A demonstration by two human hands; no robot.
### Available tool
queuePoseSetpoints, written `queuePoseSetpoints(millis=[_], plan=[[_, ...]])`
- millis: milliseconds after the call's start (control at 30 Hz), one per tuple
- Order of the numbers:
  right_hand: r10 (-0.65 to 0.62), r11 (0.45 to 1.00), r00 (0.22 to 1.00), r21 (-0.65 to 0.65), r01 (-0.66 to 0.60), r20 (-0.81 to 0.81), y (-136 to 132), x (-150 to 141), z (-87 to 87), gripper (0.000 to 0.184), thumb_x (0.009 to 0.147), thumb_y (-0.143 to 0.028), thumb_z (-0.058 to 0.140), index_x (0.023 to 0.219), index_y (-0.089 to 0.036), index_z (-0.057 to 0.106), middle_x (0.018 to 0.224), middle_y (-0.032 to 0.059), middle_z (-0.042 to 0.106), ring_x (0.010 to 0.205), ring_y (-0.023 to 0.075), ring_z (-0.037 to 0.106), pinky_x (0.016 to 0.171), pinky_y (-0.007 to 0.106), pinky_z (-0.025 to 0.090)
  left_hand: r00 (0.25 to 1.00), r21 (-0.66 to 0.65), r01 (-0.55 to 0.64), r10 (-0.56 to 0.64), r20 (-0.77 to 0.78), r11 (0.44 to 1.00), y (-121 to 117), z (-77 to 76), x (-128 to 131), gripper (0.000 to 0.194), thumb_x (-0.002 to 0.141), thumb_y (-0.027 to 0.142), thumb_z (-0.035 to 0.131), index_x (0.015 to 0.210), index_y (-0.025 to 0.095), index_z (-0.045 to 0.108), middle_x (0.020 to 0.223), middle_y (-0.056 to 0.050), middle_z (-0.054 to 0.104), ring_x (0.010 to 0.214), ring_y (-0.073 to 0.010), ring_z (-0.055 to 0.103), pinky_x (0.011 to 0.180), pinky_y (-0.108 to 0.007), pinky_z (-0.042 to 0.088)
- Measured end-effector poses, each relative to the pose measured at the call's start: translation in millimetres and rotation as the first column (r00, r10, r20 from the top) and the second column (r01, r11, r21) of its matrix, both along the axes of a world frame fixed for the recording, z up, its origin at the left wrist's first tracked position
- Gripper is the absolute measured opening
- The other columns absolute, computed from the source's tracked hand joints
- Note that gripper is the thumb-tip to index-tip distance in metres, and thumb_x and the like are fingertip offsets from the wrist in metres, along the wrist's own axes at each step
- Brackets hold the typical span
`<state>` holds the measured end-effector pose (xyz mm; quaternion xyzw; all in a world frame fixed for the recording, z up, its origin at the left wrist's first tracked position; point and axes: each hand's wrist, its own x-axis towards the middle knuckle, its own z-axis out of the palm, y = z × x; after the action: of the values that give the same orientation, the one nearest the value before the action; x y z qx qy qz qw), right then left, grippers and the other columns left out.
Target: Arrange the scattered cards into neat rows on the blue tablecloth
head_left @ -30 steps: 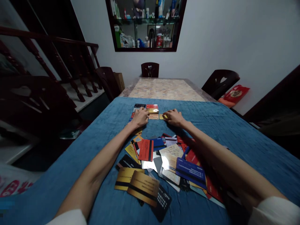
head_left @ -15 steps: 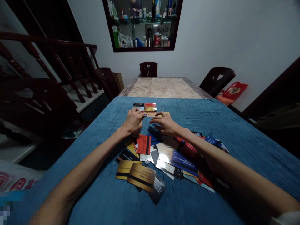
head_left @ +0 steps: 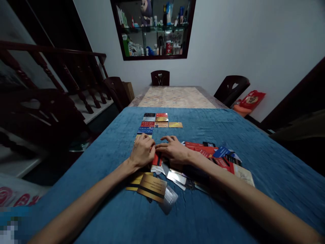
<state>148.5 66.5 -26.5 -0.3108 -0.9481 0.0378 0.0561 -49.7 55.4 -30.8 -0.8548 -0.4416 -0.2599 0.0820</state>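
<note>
Both hands are low over a loose pile of plastic cards. My left hand (head_left: 143, 150) is curled, its fingertips at the far edge of a red card (head_left: 156, 160) with a black stripe; what is inside the curl is hidden. My right hand (head_left: 176, 150) reaches across the pile with fingers spread, their tips beside the left hand at the same red card. Farther out, cards lie in rows: a black card (head_left: 149, 115), an orange-red card (head_left: 161, 115), a blue card (head_left: 145, 130) and a yellow card (head_left: 175, 125). Nearer me are a gold-brown card (head_left: 152, 187) and a grey card (head_left: 168, 200).
A blue cloth (head_left: 101, 183) covers the near table; the far marbled top (head_left: 175, 96) is bare. More cards, including a blue card (head_left: 221, 152) and a cream card (head_left: 243, 174), spread beyond my right forearm. Chairs (head_left: 232, 89) stand around the table.
Both hands have drawn back from the card rows to the pile. The yellow card stays at the right end of its row, uncovered. The rows' left cards are now visible.
</note>
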Motion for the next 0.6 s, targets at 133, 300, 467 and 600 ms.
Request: queuePoseSetpoints(millis=[133,300,467,600], plan=[[-0.071,0.997,0.998,0.044,0.071,0.001,-5,8,-3.7,0.04,0.093,-0.024,0.053,0.131,-0.025,0.064,0.139,0.0106,0.061,0.132,0.0369,0.036,0.099,0.057,0.029,0.999,-0.01,0.028,-0.029,-0.014,1.0,-13,-5.4,4,0.013,0.084,0.014,0.056,0.076,0.017,0.066,0.081,-0.008,0.067,0.091,-0.0254,0.054,0.084,-0.041,0.046],[-0.123,0.991,0.992,0.054,0.124,-0.02,-11,10,-5.0,0.034,0.095,-0.032,0.055,0.126,-0.024,0.066,0.134,0.0121,0.063,0.127,0.0344,0.039,0.098,0.052,0.031,0.995,-0.045,0.042,-0.046,-0.089,0.998,-28,-9.5,9,0.015,0.086,0.026,0.059,0.086,0.015,0.069,0.091,-0.011,0.067,0.1,-0.0289,0.054,0.09,-0.046,0.046],[-0.149,0.987,0.988,0.053,0.15,-0.029,-14,11,-5.7,0.036,0.095,-0.035,0.057,0.127,-0.021,0.065,0.132,0.0137,0.062,0.122,0.0333,0.042,0.095,0.05,0.033,0.991,-0.11,0.009,-0.023,-0.129,0.994,-34,-9.5,10,0.022,0.086,0.031,0.061,0.096,0.014,0.069,0.102,-0.014,0.065,0.107,-0.0316,0.053,0.09,-0.049,0.046],[-0.156,0.987,0.986,0.036,0.158,-0.058,-14,13,-6.7,0.038,0.093,-0.036,0.059,0.128,-0.021,0.064,0.135,0.0137,0.06,0.124,0.0333,0.041,0.096,0.05,0.034,0.993,-0.128,-0.008,-0.007,-0.118,0.992,-33,-10.0,7,0.026,0.085,0.033,0.062,0.101,0.014,0.068,0.105,-0.014,0.064,0.106,-0.0311,0.053,0.09,-0.049,0.046]])
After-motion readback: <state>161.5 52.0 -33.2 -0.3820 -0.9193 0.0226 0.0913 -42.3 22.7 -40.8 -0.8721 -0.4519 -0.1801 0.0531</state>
